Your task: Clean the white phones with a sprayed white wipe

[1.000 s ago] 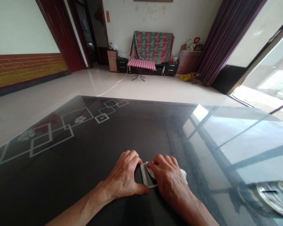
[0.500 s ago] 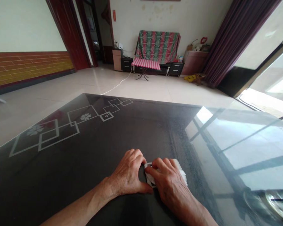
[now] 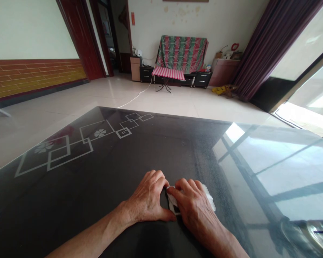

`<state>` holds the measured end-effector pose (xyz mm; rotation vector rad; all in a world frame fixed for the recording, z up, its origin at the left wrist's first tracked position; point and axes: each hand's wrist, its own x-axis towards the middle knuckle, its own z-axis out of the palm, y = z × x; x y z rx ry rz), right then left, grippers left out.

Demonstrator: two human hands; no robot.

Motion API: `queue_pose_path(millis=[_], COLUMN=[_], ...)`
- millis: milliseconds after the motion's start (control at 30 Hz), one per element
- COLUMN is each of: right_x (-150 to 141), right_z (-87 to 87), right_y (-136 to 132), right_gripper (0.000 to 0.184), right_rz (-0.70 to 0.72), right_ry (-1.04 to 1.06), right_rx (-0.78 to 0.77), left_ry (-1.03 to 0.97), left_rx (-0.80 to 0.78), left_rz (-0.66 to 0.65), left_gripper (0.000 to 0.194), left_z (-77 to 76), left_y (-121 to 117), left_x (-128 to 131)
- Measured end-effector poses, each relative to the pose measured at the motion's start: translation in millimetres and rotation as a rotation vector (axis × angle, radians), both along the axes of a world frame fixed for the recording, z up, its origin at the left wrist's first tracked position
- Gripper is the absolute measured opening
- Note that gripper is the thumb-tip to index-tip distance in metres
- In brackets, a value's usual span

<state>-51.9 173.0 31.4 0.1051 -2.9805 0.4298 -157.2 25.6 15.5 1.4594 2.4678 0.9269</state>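
A small flat rectangular object with a pale rim (image 3: 172, 206) lies on the black glass table (image 3: 102, 168), mostly hidden between my hands. My left hand (image 3: 148, 199) curls around its left side, thumb along the near edge, fingers bent at the far corner. My right hand (image 3: 193, 206) presses a crumpled white tissue (image 3: 210, 199) down onto the object, fingers closed over the tissue.
A glass dish (image 3: 309, 233) sits at the table's near right corner. Printed white squares and flowers (image 3: 80, 141) mark the table's far left. Beyond lie a tiled floor, a white cable (image 3: 136, 95), a small red-checked folding table (image 3: 168, 73) and a cloth-covered cabinet.
My right hand with the tissue has slid left over the object, covering more of it. My left hand stayed in place. The view shifted slightly.
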Motion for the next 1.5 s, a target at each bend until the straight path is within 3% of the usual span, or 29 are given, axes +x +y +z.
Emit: queue_pose_path(millis=[367,767,1267,1500], right_x=[13,1,15,10], right_z=[8.3,2.2,13.6,7.1], right_y=[4,4,14,20], right_gripper=[0.019,0.026,0.022,0.02], right_rz=[0.08,0.022,0.202,0.119], right_ry=[-0.076,-0.003,-0.099,-0.033], right_rx=[-0.077,-0.02,-0.078,-0.041], left_ry=[0.009,0.01,0.065,0.058], left_rx=[0.0,0.005,-0.005,-0.016], left_rz=[-0.021,-0.042,-0.105,-0.151], left_gripper=[0.063,0.059,0.065,0.068], left_z=[-2.7,0.4,-4.4,-2.1], left_y=[0,-1,-3,-4], left_x=[-2,-2,-8,-10])
